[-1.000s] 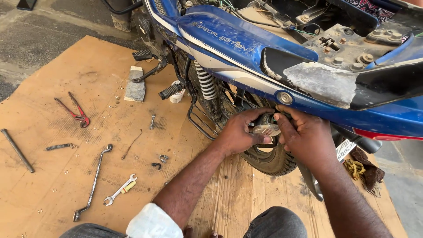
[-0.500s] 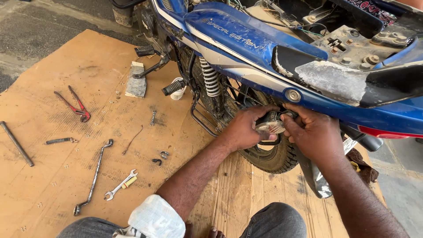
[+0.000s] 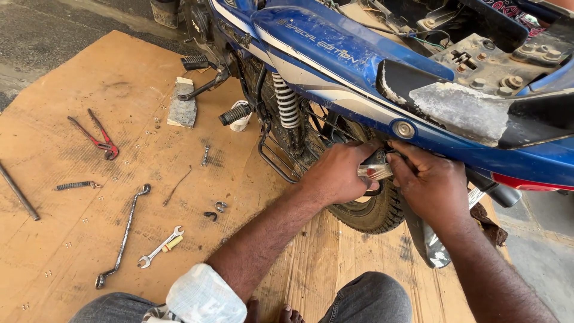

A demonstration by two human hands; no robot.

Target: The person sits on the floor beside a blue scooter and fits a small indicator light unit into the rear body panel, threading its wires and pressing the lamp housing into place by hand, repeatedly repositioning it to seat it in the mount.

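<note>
Gripping a small clear part (image 3: 375,171) between both hands, we work just under the blue side panel (image 3: 335,54), right above the rear tyre (image 3: 371,212). Our left hand (image 3: 338,173) is curled shut on the part's near end, knuckles up; our right hand (image 3: 430,185) pinches its other end with thumb and fingers closed on it. What exactly the part is we cannot tell, it is mostly covered. To do this well, we judge: keep both wrists low, steady the part with the left, let the right do the fine turning or pushing, avoid yanking any wire, and keep fingers off the spokes. The shock spring (image 3: 288,107) sits just left of us. On the board (image 3: 89,72) lie red pliers (image 3: 95,139), a bent wrench (image 3: 124,234) and a small spanner (image 3: 160,246), well apart from the hands.
</note>
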